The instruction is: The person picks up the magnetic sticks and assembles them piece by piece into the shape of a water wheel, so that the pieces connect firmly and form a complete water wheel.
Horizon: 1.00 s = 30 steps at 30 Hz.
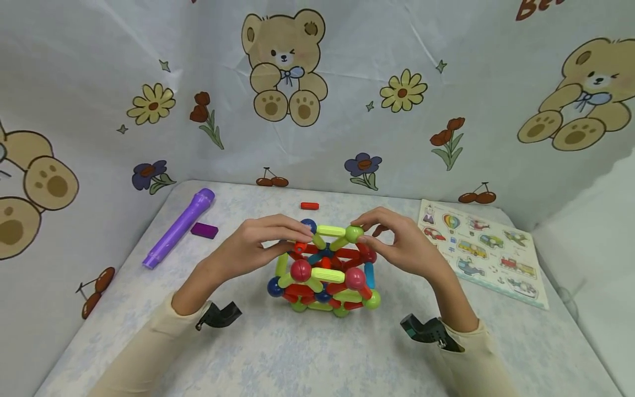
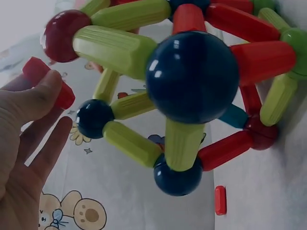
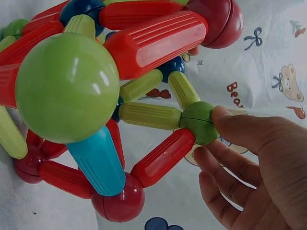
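Observation:
A structure of coloured magnetic sticks and balls [image 1: 324, 275] stands on the table between both hands. My left hand [image 1: 258, 237] pinches a short red stick [image 2: 64, 96] between thumb and fingers, at the structure's upper left. Close by it is a dark blue ball [image 2: 95, 119] on the top frame. At the upper right, my right hand [image 1: 402, 242] pinches a green ball [image 3: 199, 123], which joins a yellow-green stick [image 3: 149, 116] and a red stick [image 3: 163, 158]. In the head view, a yellow-green stick [image 1: 331, 231] links the top blue ball [image 1: 310, 225] and this green ball.
On the table's left lie a purple tube [image 1: 179, 229] and a small dark purple block [image 1: 204, 230]. A loose red stick [image 1: 310, 206] lies behind the structure. A picture board [image 1: 481, 251] is at the right. Cloth with printed bears [image 1: 288, 66] hangs behind the table [image 1: 317, 358].

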Motion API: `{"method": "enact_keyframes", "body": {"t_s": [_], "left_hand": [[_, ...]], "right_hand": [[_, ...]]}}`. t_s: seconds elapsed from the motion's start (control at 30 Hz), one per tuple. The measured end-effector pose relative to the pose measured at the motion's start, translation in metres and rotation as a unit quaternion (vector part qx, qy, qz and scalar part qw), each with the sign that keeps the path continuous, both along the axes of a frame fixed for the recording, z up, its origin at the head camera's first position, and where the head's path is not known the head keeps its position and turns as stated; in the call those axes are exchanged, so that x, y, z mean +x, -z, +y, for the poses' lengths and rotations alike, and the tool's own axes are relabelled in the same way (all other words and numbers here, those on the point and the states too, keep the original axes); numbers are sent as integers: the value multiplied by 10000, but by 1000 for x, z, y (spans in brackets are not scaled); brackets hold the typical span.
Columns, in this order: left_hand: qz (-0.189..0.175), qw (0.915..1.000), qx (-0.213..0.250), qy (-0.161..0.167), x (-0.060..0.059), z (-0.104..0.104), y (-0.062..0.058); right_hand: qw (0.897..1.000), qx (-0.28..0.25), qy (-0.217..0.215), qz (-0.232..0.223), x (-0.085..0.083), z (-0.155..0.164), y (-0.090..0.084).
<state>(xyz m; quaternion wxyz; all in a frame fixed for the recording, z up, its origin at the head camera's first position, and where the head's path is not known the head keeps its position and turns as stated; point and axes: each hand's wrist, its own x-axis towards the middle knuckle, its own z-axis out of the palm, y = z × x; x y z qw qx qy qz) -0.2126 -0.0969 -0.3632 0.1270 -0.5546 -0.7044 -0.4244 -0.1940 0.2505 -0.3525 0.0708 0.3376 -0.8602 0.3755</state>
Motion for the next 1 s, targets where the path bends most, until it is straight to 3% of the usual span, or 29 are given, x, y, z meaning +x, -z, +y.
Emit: {"method": "enact_keyframes", "body": {"t_s": [0.23,0.73,1.0], "left_hand": [[338,9988,-342,7,-2,3,4],[901,9947,-493,-33,-4,5,5],[978,9928,-690,48,-2,4,4]], "right_hand": [[10000,-17,-54,27,-2,1,2],[10000,4,-5,-13,-4,2,3],[10000,-15,8,-13,-4,3,3]]}}
